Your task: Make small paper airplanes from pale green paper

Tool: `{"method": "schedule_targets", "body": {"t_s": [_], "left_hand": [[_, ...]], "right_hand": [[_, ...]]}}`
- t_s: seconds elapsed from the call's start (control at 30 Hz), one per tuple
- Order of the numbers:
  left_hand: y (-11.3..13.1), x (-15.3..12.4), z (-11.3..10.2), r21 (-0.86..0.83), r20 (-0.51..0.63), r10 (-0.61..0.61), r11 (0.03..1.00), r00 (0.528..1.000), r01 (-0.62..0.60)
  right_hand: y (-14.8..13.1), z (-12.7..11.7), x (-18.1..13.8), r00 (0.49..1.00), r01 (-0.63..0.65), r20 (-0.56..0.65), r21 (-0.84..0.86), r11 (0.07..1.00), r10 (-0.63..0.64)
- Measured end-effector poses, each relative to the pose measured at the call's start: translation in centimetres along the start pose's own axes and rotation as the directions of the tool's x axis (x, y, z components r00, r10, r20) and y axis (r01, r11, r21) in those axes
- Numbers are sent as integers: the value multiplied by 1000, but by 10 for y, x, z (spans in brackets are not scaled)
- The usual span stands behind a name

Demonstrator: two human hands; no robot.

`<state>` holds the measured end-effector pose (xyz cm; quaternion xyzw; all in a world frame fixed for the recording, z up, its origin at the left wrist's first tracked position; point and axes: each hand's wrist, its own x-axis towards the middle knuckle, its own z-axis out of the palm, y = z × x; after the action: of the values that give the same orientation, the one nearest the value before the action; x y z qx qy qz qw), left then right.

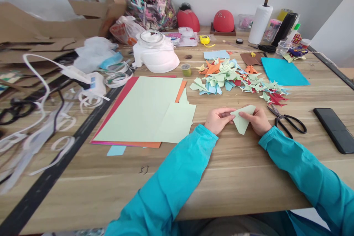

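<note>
A partly folded piece of pale green paper [242,122] is held just above the wooden table, between my two hands. My left hand [218,119] pinches its left edge with thumb and fingertips. On the other side, my right hand [257,120] grips the upper right part, its thumb lying across the front. The paper has a pointed, kite-like outline with its narrow end toward me. Beyond the hands lies a heap of folded paper pieces [224,75] in green, orange, blue and red. Black-handled scissors [287,120] rest right of my right hand.
Stacked coloured sheets [138,108] lie to the left, with a smaller green sheet [178,121] on top. A black phone [335,129] is at the right. A blue sheet [284,71] sits behind the heap. Cables and a power strip [95,84] clutter the left side.
</note>
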<state>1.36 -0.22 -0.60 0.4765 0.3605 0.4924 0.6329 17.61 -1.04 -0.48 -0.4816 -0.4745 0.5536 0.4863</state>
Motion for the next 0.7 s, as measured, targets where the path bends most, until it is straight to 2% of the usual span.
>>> {"method": "schedule_targets", "body": {"t_s": [0.27,0.7], "left_hand": [[-1,0,1,8,-3,-10,1000,1000,10],[2,-2,1,45,40,19,999,999,-21]], "right_hand": [[0,1,0,1000,17,18,0,1000,-17],[-2,-3,0,998,32,56,-135,990,-24]]}}
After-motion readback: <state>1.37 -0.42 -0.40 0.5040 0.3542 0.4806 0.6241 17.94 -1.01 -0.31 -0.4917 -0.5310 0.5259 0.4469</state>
